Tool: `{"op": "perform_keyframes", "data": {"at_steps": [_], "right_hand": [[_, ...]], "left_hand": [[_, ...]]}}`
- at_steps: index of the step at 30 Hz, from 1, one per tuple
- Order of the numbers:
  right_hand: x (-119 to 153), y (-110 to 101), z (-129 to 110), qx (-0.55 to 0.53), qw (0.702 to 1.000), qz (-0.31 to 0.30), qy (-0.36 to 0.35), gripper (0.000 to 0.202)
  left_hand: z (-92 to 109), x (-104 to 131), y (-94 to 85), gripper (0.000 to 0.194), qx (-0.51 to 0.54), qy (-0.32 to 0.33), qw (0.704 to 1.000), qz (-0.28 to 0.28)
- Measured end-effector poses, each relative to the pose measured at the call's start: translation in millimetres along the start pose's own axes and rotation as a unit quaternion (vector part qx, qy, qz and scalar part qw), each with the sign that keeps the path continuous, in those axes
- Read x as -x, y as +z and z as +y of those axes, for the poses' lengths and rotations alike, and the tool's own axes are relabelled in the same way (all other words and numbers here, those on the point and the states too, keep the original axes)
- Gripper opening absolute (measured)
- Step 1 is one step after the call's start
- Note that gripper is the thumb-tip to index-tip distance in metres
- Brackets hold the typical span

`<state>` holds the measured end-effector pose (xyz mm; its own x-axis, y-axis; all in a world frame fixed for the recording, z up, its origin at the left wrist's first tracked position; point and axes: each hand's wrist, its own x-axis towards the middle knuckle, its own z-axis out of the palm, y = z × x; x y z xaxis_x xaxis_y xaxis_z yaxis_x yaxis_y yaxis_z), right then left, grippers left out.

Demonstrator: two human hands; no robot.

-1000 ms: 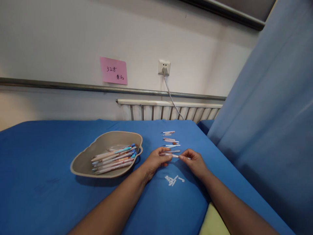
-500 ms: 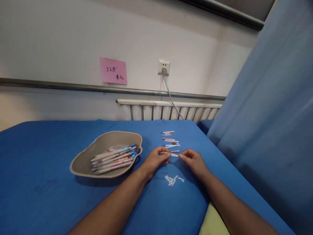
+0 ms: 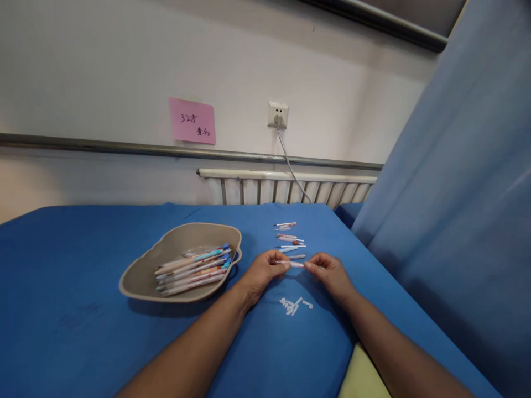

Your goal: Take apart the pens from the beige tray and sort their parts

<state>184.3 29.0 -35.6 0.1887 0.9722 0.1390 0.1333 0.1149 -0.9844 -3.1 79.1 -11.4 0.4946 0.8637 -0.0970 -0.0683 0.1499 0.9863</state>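
My left hand (image 3: 265, 271) pinches one end of a pale pen part (image 3: 296, 265), held level above the blue cloth. At its other end, the thumb and fingertips of my right hand (image 3: 329, 272) are closed on it. Just beyond my fingers lie several pen pieces (image 3: 289, 237) in a loose column, among them thin refills and pale barrels. Nearer to me is a small heap of white bits (image 3: 291, 306). To the left of my left hand, several assembled-looking pens (image 3: 193, 271) lie in a grey-brown basin (image 3: 143, 276).
A blue cloth (image 3: 83, 342) covers the surface. Behind it stand a white rail (image 3: 257, 175) and a wall with a plugged socket (image 3: 277, 115) and a pink note (image 3: 192, 120). A blue curtain (image 3: 464, 166) hangs at the right; something yellow-green (image 3: 362, 376) lies near my right forearm.
The pen part has tilted slightly and shows a little more plainly between my fingers. Both hands have barely moved.
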Motion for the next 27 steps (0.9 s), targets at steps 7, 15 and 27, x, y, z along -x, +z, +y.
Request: {"op": "perform_keyframes", "data": {"at_steps": [7, 15, 27], "right_hand": [[2, 4, -5, 0.026, 0.998, 0.027, -0.055, 0.028], [3, 4, -7, -0.013, 1.000, 0.006, -0.025, 0.027], [4, 2, -11, -0.169, 0.985, 0.000, -0.030, 0.031]], "left_hand": [[-10, -4, 8.0, 0.038, 0.054, -0.022, 0.998, 0.015], [-8, -4, 7.7, 0.030, 0.040, 0.011, 0.999, 0.031], [-1, -3, -2.0, 0.026, 0.166, -0.042, 0.979, 0.108]]}}
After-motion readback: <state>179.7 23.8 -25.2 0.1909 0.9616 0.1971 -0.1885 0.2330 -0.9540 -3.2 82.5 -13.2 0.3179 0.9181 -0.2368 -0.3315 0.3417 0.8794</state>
